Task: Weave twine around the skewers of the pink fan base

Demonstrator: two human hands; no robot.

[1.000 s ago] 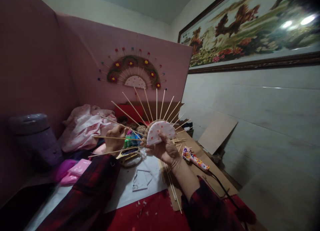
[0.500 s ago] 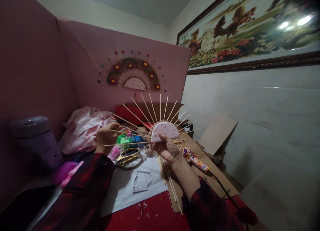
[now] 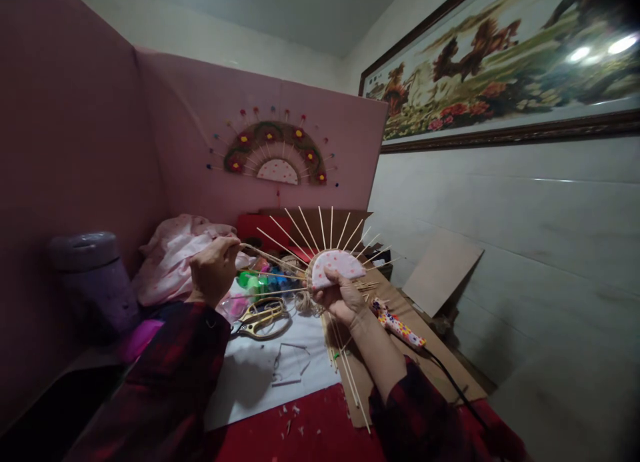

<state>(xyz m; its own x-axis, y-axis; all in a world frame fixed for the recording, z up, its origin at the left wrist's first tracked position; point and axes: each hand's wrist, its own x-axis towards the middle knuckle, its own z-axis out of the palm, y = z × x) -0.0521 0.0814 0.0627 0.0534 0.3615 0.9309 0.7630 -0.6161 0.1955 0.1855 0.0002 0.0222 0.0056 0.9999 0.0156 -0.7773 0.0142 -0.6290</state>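
My right hand (image 3: 343,297) grips the lower edge of a half-round fan piece (image 3: 336,267) covered in white dotted fabric, with several thin bamboo sticks (image 3: 300,232) fanning out from its rim. My left hand (image 3: 214,267) is closed in a pinch at the left side of the fan, on a thin strand or stick I cannot make out clearly. Both hands hold the piece up above the table. Dark red plaid sleeves cover both arms.
Gold-handled scissors (image 3: 260,317) lie on white paper (image 3: 260,375) below the hands. A dotted glue gun (image 3: 397,325) with a black cord rests on brown cardboard (image 3: 440,362). Loose sticks (image 3: 347,375), pink cloth (image 3: 173,259), a purple jar (image 3: 93,275) and a finished fan (image 3: 275,152) on the pink board surround them.
The fan piece has sunk lower and tilted flatter in my right hand. My left hand has risen and drawn away to the left, pulling along the sticks.
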